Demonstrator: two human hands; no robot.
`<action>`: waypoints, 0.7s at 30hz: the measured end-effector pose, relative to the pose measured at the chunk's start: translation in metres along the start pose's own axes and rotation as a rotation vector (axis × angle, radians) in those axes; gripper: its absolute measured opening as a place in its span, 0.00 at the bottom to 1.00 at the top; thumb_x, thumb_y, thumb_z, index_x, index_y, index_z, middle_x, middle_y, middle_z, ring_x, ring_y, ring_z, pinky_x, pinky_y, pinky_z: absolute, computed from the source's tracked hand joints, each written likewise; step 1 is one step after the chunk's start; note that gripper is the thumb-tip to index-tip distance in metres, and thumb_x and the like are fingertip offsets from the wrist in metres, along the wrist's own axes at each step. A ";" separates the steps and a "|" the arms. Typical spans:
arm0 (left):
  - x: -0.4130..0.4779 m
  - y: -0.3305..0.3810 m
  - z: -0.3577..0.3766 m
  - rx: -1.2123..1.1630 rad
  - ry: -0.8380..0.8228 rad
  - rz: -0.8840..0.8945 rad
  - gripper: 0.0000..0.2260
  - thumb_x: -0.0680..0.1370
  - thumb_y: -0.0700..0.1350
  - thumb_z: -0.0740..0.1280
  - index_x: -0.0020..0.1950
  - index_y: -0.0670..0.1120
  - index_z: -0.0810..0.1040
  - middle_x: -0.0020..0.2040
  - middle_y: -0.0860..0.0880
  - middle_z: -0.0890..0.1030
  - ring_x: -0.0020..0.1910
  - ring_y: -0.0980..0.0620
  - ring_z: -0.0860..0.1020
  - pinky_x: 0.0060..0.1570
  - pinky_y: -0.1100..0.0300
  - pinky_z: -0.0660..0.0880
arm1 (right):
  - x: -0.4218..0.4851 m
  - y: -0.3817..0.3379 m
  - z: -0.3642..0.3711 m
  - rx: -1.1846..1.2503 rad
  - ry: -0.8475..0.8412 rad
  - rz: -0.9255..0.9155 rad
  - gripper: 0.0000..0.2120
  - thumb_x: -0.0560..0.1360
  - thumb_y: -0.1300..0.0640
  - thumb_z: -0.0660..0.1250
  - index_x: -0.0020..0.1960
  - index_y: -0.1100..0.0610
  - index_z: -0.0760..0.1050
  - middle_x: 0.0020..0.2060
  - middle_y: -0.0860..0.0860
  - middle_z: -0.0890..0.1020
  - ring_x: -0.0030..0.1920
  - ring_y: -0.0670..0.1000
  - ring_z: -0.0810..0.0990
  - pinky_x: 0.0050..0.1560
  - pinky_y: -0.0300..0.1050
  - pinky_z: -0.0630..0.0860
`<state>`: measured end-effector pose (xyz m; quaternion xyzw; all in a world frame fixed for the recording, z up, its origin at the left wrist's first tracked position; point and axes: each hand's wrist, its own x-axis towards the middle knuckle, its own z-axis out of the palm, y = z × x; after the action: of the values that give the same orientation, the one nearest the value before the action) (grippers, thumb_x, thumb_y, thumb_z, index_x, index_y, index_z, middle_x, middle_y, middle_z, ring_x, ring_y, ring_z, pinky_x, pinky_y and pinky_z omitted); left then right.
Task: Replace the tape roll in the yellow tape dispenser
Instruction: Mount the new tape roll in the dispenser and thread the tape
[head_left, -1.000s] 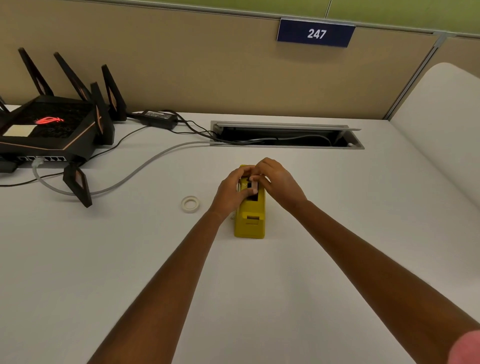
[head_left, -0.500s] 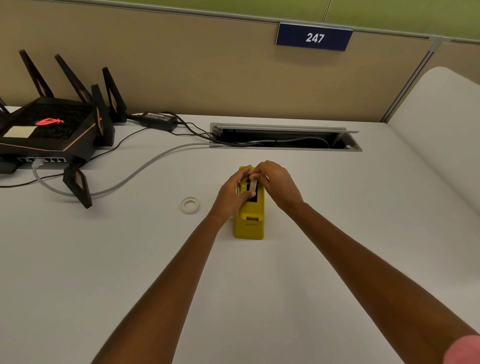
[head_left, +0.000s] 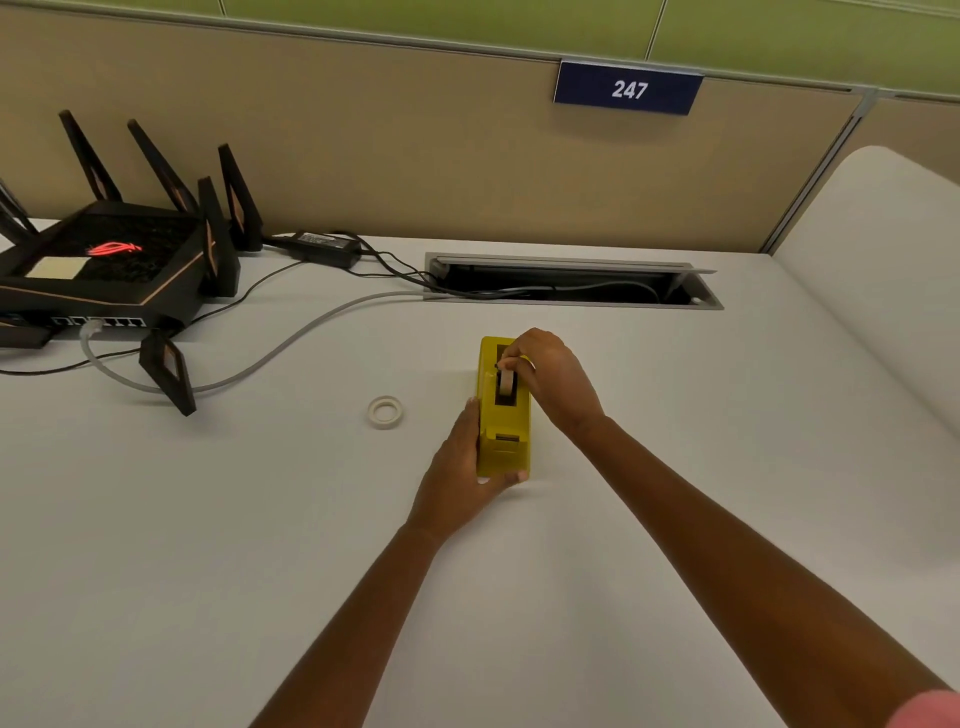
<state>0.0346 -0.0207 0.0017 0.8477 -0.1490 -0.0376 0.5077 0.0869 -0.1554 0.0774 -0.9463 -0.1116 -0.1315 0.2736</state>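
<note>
Yellow plastic tape dispenser (head_left: 503, 415) mid-table (head_left: 208, 545). Small whitish tape ring (head_left: 385, 412) left of it, apart. Black antennaed router (head_left: 104, 270) far left. Recessed metal cable tray (head_left: 571, 283) behind dispenser.

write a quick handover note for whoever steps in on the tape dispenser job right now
Left hand: wrapped around the near end of the yellow tape dispenser, steadying it on the white desk.
Right hand: fingertips pinching a tape roll standing in the dispenser's top slot.
A second, loose tape roll lies flat on the desk left of the dispenser, untouched.
Done: dispenser braced, one roll gripped in the slot.
Unclear: whether the gripped roll is the old one coming out or the new one going in, or whether it is seated.
Left: finish the swap and thread the tape to the cutter.
</note>
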 end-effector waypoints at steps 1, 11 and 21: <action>0.000 -0.001 0.000 0.025 0.005 -0.006 0.40 0.68 0.55 0.71 0.72 0.48 0.51 0.73 0.48 0.63 0.67 0.48 0.68 0.65 0.51 0.70 | -0.002 0.000 0.001 -0.010 0.017 -0.011 0.08 0.76 0.62 0.61 0.49 0.66 0.76 0.52 0.63 0.79 0.53 0.59 0.75 0.51 0.42 0.68; -0.001 0.001 0.001 0.054 0.042 -0.027 0.38 0.69 0.55 0.69 0.72 0.48 0.52 0.72 0.46 0.65 0.67 0.45 0.69 0.64 0.50 0.70 | -0.022 -0.009 0.006 -0.190 0.169 -0.157 0.06 0.72 0.63 0.67 0.43 0.68 0.77 0.44 0.64 0.81 0.44 0.63 0.78 0.43 0.54 0.78; -0.001 0.001 0.001 0.083 0.042 -0.043 0.39 0.69 0.55 0.70 0.72 0.46 0.52 0.73 0.45 0.64 0.68 0.45 0.68 0.65 0.48 0.71 | -0.038 -0.015 0.008 -0.176 0.236 -0.125 0.07 0.68 0.62 0.67 0.38 0.66 0.79 0.37 0.64 0.82 0.38 0.63 0.81 0.38 0.54 0.79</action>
<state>0.0334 -0.0221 0.0017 0.8716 -0.1215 -0.0245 0.4743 0.0483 -0.1440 0.0661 -0.9358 -0.1254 -0.2677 0.1921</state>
